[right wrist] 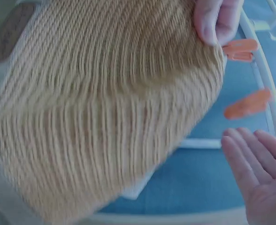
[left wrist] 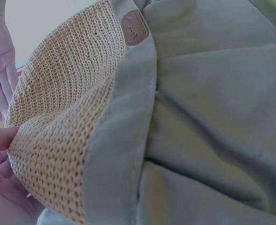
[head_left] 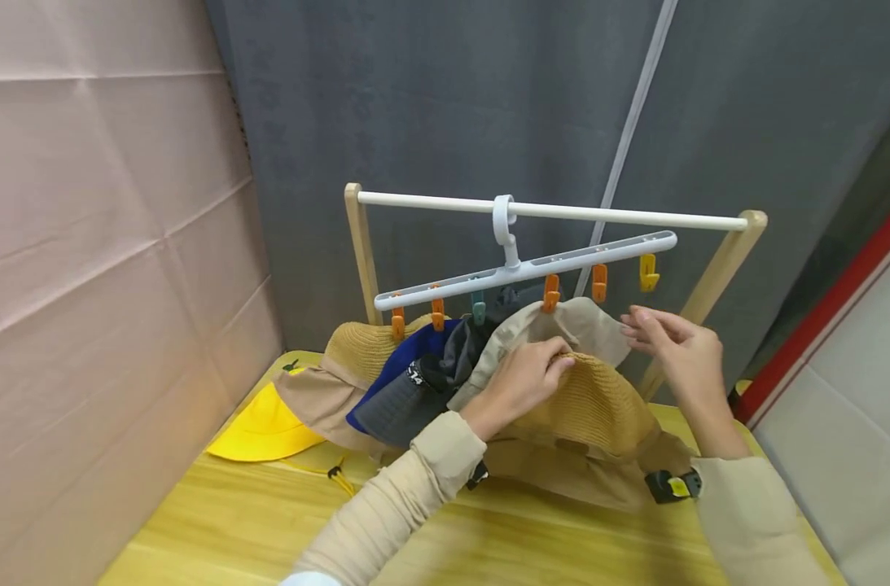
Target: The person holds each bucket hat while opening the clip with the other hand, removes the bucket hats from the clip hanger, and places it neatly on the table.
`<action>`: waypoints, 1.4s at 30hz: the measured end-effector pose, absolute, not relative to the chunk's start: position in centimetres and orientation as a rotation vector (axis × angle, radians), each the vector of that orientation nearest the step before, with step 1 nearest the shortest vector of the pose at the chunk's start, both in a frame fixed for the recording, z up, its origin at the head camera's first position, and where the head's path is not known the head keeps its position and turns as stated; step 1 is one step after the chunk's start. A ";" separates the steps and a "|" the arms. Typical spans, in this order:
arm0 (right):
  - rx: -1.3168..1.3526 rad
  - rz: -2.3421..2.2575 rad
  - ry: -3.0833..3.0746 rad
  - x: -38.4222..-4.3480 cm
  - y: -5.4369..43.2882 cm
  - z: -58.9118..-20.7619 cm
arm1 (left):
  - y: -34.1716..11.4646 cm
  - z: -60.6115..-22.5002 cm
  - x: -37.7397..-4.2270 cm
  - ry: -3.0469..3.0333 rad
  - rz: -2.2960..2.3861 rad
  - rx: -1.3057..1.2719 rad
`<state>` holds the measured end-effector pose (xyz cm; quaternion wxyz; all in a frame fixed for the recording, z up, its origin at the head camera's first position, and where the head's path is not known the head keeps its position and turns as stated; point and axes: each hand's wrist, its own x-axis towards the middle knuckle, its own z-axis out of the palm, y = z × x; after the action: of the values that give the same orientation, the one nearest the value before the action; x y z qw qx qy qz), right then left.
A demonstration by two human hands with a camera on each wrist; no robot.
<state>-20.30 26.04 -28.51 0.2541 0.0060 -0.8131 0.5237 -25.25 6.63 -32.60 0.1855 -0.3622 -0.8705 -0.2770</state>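
Note:
My left hand (head_left: 519, 382) pinches the crown of a woven straw sun hat (head_left: 594, 403) between thumb and fingers. The hat hangs below the hand, with a beige fabric brim and a small brown patch (left wrist: 134, 28) on its band. Off to the right of the crown, my right hand (head_left: 682, 350) has extended fingers and holds nothing. In the right wrist view, its fingertips are just below a free orange clip (right wrist: 247, 104). That clip (head_left: 599, 283) hangs from a white hanger (head_left: 584, 260). A cream hat (head_left: 510, 335) hangs from another orange clip (head_left: 551, 293), partly hidden behind the straw hat.
A white rod (head_left: 430, 201) on wooden posts carries the tilted hanger. Grey (head_left: 408, 403), blue (head_left: 386, 378) and another straw hat (head_left: 364, 346) crowd its left side. A yellow hat (head_left: 265, 427) lies on the wood-patterned table (head_left: 217, 521). A yellow clip (head_left: 647, 273) hangs at the hanger's right end.

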 end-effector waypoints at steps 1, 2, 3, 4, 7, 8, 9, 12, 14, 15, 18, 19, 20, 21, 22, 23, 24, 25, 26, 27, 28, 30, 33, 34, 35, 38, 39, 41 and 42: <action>0.000 1.492 -2.083 -20.2 26.4 -28.6 | 6.5 -32.6 -25.2 -2.455 -0.802 -1.025; -0.013 1.564 -1.942 -20.2 26.7 -28.7 | 6.3 -32.7 -25.1 -2.457 -0.832 -1.032; -0.046 1.607 -1.828 -20.1 27.1 -28.7 | 6.2 -32.7 -25.0 -2.458 -0.854 -1.036; -0.086 1.621 -1.745 -20.2 27.4 -28.7 | 5.9 -32.8 -25.0 -2.461 -0.873 -1.034; -0.288 1.535 -1.799 -20.4 28.5 -28.8 | 5.0 -33.0 -24.7 -2.468 -0.914 -1.027; -0.336 1.470 -1.908 -20.5 28.9 -28.8 | 4.7 -33.0 -24.6 -2.471 -0.918 -1.019; -0.360 1.394 -2.035 -20.7 29.3 -28.8 | 4.4 -33.1 -24.5 -2.471 -0.911 -1.008; -0.293 1.224 -2.304 -21.3 30.1 -29.1 | 3.4 -33.3 -24.1 -2.473 -0.921 -0.982; -0.250 1.164 -2.328 -21.9 30.3 -29.5 | 2.7 -33.5 -23.8 -2.473 -0.936 -0.962; -0.263 1.132 -2.323 -22.2 30.4 -29.6 | 2.2 -33.6 -23.6 -2.471 -0.950 -0.956; -0.327 1.078 -2.268 -22.9 30.5 -30.2 | 0.7 -33.9 -22.9 -2.474 -1.022 -0.934; -0.336 1.070 -2.246 -23.0 30.6 -30.4 | 0.2 -34.0 -22.6 -2.477 -1.047 -0.927; -0.342 1.062 -2.243 -23.1 30.7 -30.5 | -0.4 -34.1 -22.4 -2.478 -1.073 -0.923; -0.339 1.056 -2.242 -23.2 30.8 -30.6 | -1.1 -34.2 -22.0 -2.484 -1.094 -0.913; -0.332 1.055 -2.237 -23.3 30.8 -30.7 | -1.7 -34.2 -21.7 -2.487 -1.111 -0.904; -0.325 1.050 -2.223 -23.4 30.8 -30.8 | -2.3 -34.3 -21.4 -2.490 -1.126 -0.894; -0.321 1.045 -2.210 -23.4 30.9 -30.9 | -3.0 -34.4 -21.0 -2.494 -1.137 -0.879; -0.320 1.045 -2.205 -23.4 30.9 -30.9 | -3.7 -34.5 -20.6 -2.496 -1.150 -0.863; -0.322 1.043 -2.197 -23.4 30.9 -31.0 | -4.4 -34.6 -20.3 -2.495 -1.166 -0.848; -0.324 1.040 -2.188 -23.5 30.9 -31.0 | -5.1 -34.6 -19.9 -2.494 -1.177 -0.828; -0.319 1.043 -2.171 -23.5 30.9 -31.1 | -5.9 -34.8 -19.7 -2.489 -1.194 -0.813; -0.315 1.047 -2.147 -23.4 30.9 -31.1 | -7.6 -35.1 -19.0 -2.480 -1.224 -0.772; -0.313 1.043 -2.128 -23.3 30.9 -31.1 | -10.4 -35.5 -18.0 -2.472 -1.260 -0.719; -0.315 1.042 -2.122 -23.3 30.8 -31.1 | -11.4 -35.6 -17.6 -2.474 -1.271 -0.698; -0.317 1.039 -2.122 -23.3 30.8 -31.1 | -12.4 -35.7 -17.2 -2.474 -1.267 -0.678; -0.321 1.033 -2.124 -23.2 30.8 -31.2 | -15.6 -35.6 -15.9 -2.494 -1.226 -0.601; -0.323 1.031 -2.124 -23.2 30.8 -31.2 | -16.7 -35.5 -15.5 -2.504 -1.198 -0.573; -0.326 1.034 -2.128 -23.2 30.8 -31.3 | -18.7 -35.2 -14.9 -2.518 -1.124 -0.520; -0.327 1.035 -2.126 -23.2 30.8 -31.4 | -19.7 -35.1 -14.6 -2.528 -1.087 -0.493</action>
<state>-23.19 30.82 -31.37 0.3686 -0.1274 -0.8280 0.4030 -14.60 -19.74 -35.09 0.1723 -0.1738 -0.8907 -0.3831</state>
